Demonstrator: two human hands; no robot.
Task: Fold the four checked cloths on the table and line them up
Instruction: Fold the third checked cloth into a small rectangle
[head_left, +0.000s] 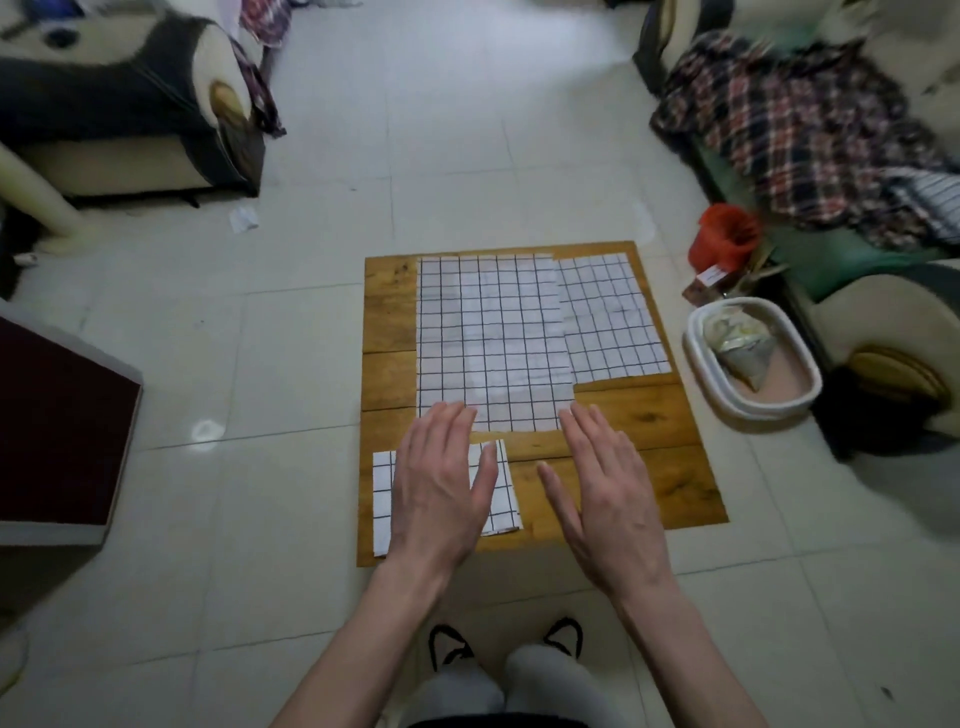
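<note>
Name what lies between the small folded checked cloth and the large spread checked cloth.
Head view: bare wooden table, crossed only by the left hand.

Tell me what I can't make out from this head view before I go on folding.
- Cloth count: the spread checked cloth overlaps a second cloth; any cloth beneath them is hidden.
- Folded cloth: the left hand covers its middle.
- Contact: whether the left hand or the right hand touches anything is unclear from above.
- Sofa contents: blurred at the edge.
</note>
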